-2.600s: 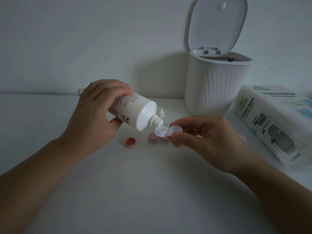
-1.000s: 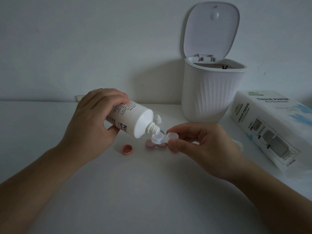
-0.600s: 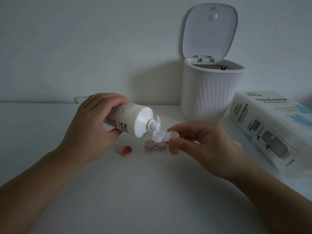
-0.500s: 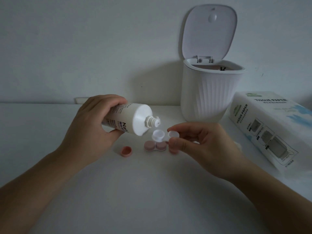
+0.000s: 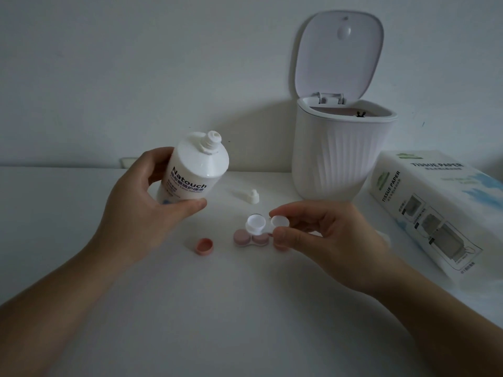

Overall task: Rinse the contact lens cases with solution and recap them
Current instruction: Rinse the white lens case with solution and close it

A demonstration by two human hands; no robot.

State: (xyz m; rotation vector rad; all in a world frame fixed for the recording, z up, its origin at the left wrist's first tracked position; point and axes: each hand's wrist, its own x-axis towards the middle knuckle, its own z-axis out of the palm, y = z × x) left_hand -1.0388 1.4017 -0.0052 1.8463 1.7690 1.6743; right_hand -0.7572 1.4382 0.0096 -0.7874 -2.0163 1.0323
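Note:
My left hand [image 5: 141, 208] grips a white solution bottle [image 5: 194, 167], nearly upright with its uncapped nozzle tilted up and to the right. My right hand [image 5: 324, 235] pinches a white twin-well lens case [image 5: 262, 223] by its right well, holding it level just above the table; both wells are uncapped. Under it lies a pink lens case [image 5: 250, 239] on the table. A loose pink cap [image 5: 204, 246] lies to the left of that case. The bottle's white cap [image 5: 247, 196] lies on the table behind the cases.
A white ribbed bin [image 5: 340, 153] with its lid raised stands at the back right against the wall. A tissue paper pack [image 5: 441, 210] lies on the right, close to my right forearm. The table [image 5: 217, 322] is white.
My left hand has lifted the bottle away from the white case and turned it from pouring tilt to nearly upright. My right hand holds the case in the same place.

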